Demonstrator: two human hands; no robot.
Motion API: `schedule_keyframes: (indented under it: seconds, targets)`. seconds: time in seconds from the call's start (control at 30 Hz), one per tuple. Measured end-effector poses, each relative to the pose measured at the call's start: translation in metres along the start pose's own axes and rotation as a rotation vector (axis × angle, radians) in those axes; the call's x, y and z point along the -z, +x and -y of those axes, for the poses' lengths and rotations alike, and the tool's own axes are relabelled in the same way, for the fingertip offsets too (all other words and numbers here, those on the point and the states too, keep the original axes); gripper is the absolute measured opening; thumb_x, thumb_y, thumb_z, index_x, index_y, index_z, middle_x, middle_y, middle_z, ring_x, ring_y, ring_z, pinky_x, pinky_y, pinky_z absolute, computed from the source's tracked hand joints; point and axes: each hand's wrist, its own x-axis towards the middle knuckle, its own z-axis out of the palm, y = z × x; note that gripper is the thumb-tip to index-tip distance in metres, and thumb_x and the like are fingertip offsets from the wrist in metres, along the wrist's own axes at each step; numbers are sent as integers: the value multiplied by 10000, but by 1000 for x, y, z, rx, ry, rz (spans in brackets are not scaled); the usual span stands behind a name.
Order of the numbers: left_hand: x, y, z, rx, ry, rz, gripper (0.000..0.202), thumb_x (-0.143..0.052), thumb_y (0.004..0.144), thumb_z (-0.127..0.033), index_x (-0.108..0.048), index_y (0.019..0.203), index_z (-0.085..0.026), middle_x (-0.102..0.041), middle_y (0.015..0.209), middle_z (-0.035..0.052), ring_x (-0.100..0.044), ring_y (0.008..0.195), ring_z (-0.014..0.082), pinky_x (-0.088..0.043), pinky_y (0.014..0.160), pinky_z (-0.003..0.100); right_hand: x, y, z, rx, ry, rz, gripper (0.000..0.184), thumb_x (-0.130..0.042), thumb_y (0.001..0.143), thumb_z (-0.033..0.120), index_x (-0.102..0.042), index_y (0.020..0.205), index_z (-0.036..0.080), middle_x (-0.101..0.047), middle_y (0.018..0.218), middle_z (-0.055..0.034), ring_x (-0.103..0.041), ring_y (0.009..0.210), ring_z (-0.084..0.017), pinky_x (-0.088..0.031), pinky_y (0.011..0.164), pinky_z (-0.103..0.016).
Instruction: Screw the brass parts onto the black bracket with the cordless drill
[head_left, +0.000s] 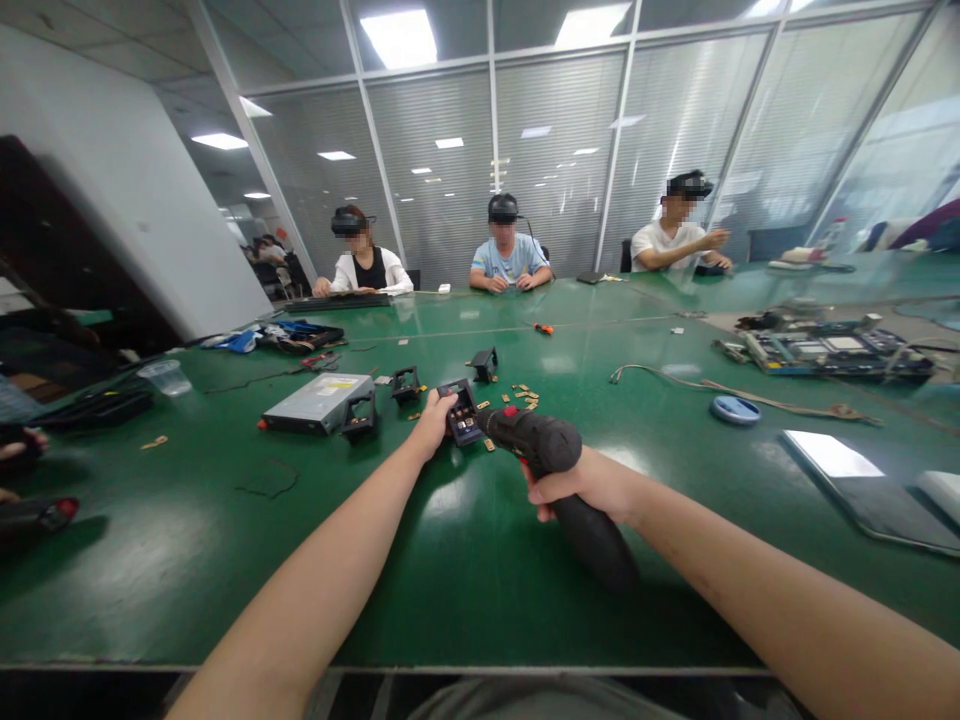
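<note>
My left hand (431,424) grips a small black plastic housing (466,416) by its left side; brass-coloured pieces show inside it. My right hand (577,485) is wrapped round the handle of a black cordless screwdriver (544,440) with a red button on top. The tool's nose points left at the housing; whether its tip touches cannot be made out. Small brass pieces (525,393) lie scattered just beyond the tool. Similar black housings stand nearby: one (484,364) behind my left hand, others (360,415) to its left.
A silver disc drive (319,402) lies left of the housings. Cables (750,390), a round blue-grey lid (735,410), a tablet-like slab (870,485) and circuit boards (832,350) are at right. A plastic cup (165,377) stands left. Several people sit around the table (420,600); another person's hand (19,445) shows at the left edge.
</note>
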Motion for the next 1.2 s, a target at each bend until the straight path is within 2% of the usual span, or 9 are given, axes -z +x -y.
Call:
schedule_keyframes:
  seconds: [0.13, 0.27, 0.4, 0.63, 0.8, 1.0, 1.2]
  targets:
    - [-1, -1, -1, 22, -65, 31, 375, -695, 762, -469, -567, 1023, -233, -640, 808, -5, -657, 675, 174, -540, 624, 293, 1, 0, -1, 10, 10, 21, 270, -799, 579, 165, -566, 715, 160, -615, 658, 18, -651, 556, -163, -455, 525, -264]
    - [-5, -7, -9, 79, -134, 72, 472, -669, 798, -616, -593, 1038, -218, -712, 884, 35, -710, 752, 210, -580, 701, 347, 0, -1, 1, 25, 23, 20, 266, -793, 585, 154, -560, 714, 163, -607, 652, 22, -651, 549, -165, -461, 519, -266]
    - [-10, -14, -20, 151, -160, 48, 552, -550, 844, -734, -611, 956, -197, -732, 836, 65, -734, 776, 237, -585, 709, 356, -1, -2, 3, 20, 23, 0, 277, -787, 564, 141, -559, 720, 166, -605, 656, 28, -647, 537, -164, -472, 510, -269]
    - [-10, -18, -26, 182, -164, 59, 542, -556, 849, -724, -626, 953, -197, -748, 863, 76, -744, 845, 260, -590, 730, 367, 0, -2, 0, 31, -6, 6, 284, -796, 578, 151, -558, 731, 170, -617, 647, 20, -645, 541, -160, -459, 514, -260]
    - [-9, -15, -21, 150, -155, 49, 536, -564, 846, -715, -620, 969, -196, -737, 849, 66, -731, 794, 236, -584, 713, 356, -2, -3, 3, 12, -13, -12, 279, -791, 555, 160, -566, 720, 164, -615, 628, 24, -637, 526, -153, -459, 515, -257]
    - [-10, -15, -19, 113, -124, 41, 525, -570, 846, -707, -618, 983, -203, -716, 808, 46, -704, 694, 204, -566, 620, 317, -1, -2, 2, 22, -17, 2, 273, -794, 557, 170, -565, 705, 160, -606, 614, 24, -630, 523, -151, -456, 516, -257]
    - [-11, -17, -21, 110, -133, 32, 519, -592, 838, -697, -606, 1002, -205, -711, 789, 40, -709, 708, 211, -573, 641, 329, 3, 1, -3, 32, -17, 30, 246, -789, 592, 174, -583, 725, 162, -614, 632, 13, -630, 534, -152, -464, 524, -264]
